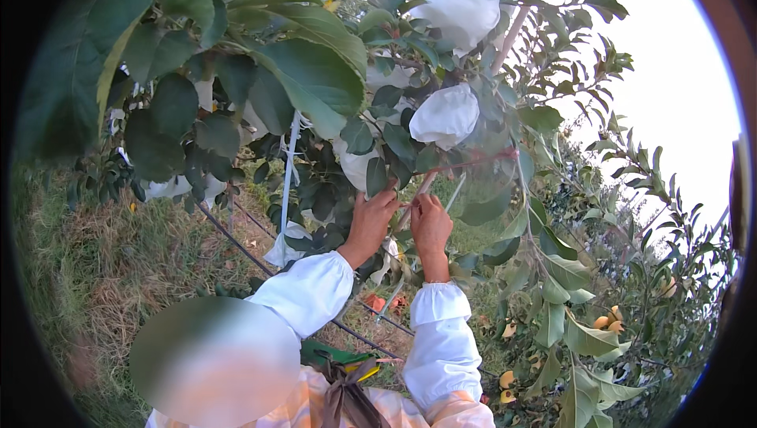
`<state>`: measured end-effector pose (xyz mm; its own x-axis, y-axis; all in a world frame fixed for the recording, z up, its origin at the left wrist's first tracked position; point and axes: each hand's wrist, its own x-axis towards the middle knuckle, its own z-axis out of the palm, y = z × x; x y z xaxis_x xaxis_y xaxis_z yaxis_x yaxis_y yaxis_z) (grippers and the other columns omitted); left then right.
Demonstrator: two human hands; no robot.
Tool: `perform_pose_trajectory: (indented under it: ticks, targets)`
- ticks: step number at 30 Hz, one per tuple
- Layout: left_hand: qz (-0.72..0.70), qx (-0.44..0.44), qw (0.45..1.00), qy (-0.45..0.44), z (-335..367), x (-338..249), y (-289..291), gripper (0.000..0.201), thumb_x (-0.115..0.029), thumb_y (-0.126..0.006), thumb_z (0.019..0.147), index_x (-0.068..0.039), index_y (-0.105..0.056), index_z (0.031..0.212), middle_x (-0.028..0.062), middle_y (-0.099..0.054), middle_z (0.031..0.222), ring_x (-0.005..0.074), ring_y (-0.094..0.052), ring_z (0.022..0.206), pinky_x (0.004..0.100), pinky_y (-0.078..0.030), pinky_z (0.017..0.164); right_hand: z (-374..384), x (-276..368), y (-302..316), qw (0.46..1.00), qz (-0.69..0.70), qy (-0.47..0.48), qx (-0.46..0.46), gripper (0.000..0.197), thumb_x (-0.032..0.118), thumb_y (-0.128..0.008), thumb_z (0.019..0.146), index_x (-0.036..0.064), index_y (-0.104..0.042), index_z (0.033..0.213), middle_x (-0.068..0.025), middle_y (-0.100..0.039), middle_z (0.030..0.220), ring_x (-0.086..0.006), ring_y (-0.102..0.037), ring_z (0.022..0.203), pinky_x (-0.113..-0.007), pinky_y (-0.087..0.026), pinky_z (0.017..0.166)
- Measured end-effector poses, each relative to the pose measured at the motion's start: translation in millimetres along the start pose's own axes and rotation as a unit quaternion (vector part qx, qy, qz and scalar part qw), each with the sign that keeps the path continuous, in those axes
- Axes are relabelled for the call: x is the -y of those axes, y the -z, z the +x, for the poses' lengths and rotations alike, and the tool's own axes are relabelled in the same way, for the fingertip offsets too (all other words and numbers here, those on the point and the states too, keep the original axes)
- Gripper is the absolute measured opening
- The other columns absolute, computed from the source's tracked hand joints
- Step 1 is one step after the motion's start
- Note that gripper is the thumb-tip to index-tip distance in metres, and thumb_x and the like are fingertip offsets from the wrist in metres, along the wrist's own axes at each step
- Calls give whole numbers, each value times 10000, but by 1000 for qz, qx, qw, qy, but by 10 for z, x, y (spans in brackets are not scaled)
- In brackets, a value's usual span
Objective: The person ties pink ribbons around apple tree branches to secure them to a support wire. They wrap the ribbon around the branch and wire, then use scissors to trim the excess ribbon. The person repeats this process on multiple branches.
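Both hands are raised together among the apple tree's leaves. My left hand (372, 227) is closed with its fingertips just under a white fruit bag (357, 166). Beside it, my right hand (431, 229) has its fingers pinched together, next to a slim pale branch (426, 183). A thin strand seems to run between the two hands, but what the fingertips hold is too small to make out. A reddish cord (481, 161) stretches rightward above the hands. Another white bag (445, 116) hangs just above that cord.
Large leaves (307, 73) crowd the upper left, close to the view. A higher white bag (461, 14) hangs overhead. A pale blue strap (290, 168) drops left of my hands. Dark hoses (240, 246) cross the grass below. Leafy shoots (552, 270) droop at the right.
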<state>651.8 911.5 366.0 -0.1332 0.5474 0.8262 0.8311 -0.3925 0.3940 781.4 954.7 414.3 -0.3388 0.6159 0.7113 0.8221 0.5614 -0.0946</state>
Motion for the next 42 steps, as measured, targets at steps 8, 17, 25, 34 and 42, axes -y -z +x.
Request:
perform_pose_trajectory:
  ticks: [8,17,25,34,42]
  targets:
    - [-160,42,978,129,63,123,-297,111,-46,-582,795,7,-640,873,115,-595,954,336,-590,836,412,-469,703,52,-63,-227,964,261,-40,-30,144,39,-697,699,6,-636,825,-105,-574,803,-221,-583,629,-342,-456,591]
    - [-136,23,987,80,-54,213,-343,116,-70,-581,798,-22,-594,903,112,-605,890,311,-604,815,390,-484,683,178,-9,-181,858,503,-72,78,133,84,-591,835,-46,-579,854,-42,-541,747,-118,-537,689,-280,-424,611]
    - [-52,49,992,109,-145,357,-489,130,-99,-543,815,-89,-599,932,105,-608,757,297,-615,724,404,-481,586,537,119,-184,891,438,-76,-94,229,126,-559,868,-25,-561,696,-36,-498,643,-114,-465,587,-275,-342,547]
    - [-163,57,980,98,-97,244,-286,124,-85,-613,768,-34,-674,862,84,-629,910,298,-587,853,393,-466,735,138,22,-245,831,472,-234,179,330,289,-573,905,-20,-655,825,-9,-546,592,-60,-397,415,-228,-293,396]
    - [-239,-36,970,3,-124,83,-264,84,-16,-593,764,-7,-657,818,153,-593,883,347,-575,835,413,-471,702,279,-184,-409,821,460,-228,251,179,156,-628,838,-16,-677,852,12,-544,606,-55,-449,492,-237,-309,426]
